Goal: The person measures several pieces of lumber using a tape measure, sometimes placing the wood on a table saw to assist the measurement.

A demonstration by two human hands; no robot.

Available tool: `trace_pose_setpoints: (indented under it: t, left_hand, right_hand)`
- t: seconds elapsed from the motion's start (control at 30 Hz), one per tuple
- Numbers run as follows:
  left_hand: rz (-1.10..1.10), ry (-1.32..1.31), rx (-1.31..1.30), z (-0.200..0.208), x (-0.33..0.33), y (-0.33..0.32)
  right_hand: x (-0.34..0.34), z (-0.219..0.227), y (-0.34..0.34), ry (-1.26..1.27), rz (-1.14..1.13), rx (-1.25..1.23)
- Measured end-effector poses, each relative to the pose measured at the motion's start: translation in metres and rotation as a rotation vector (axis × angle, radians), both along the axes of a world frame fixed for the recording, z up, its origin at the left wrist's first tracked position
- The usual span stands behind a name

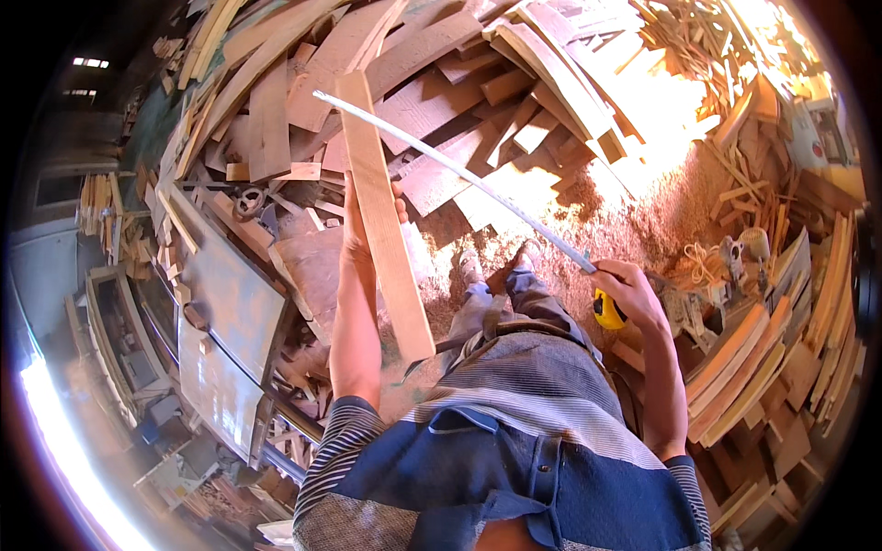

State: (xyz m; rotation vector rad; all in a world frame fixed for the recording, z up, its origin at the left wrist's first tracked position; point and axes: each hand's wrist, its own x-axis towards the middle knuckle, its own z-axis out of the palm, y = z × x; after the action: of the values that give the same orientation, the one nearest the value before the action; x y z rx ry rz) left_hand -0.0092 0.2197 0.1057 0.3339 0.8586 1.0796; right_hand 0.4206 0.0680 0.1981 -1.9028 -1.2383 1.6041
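My left hand [358, 220] is closed round the middle of a long, flat wooden board [390, 248], fingertips showing past its right edge. The board slants from the upper left down toward my waist. Out to the right, my right hand [625, 286] grips a yellow tape measure [606, 310], its case hanging below the fingers. From there the pulled-out blade [459, 172] runs up and left, and its end crosses in front of the board's upper part. Whether blade and board touch, I cannot tell.
Piled planks and offcuts [441, 101] fill the far side. Sawdust [643, 202] covers the floor around my feet. On the left stands a metal-topped machine table [230, 321]. Stacked curved wood pieces [735, 367] lie at the right, near a power tool with a cord [732, 253].
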Motion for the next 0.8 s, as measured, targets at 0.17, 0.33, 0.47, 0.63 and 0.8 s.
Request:
trace_pose_setpoints:
  t: [0.17, 0.33, 0.47, 0.63, 0.8]
  left_hand:
    - [-0.1, -0.008, -0.047, 0.008, -0.014, -0.022]
    - [-0.148, -0.008, -0.119, 0.023, -0.016, -0.039]
    - [-0.184, 0.013, -0.187, 0.024, -0.012, -0.05]
    - [-0.21, -0.006, -0.222, 0.022, 0.002, -0.062]
    - [-0.231, 0.0, -0.174, 0.027, 0.006, -0.071]
  right_hand:
    - [0.04, -0.014, 0.005, -0.025, 0.163, 0.037]
    - [0.066, -0.007, 0.018, -0.105, 0.231, 0.005]
    - [0.072, -0.015, 0.033, -0.141, 0.227, 0.07]
    - [0.045, -0.018, 0.058, -0.072, 0.241, 0.102]
    - [0.057, -0.021, 0.067, -0.197, 0.316, 0.163]
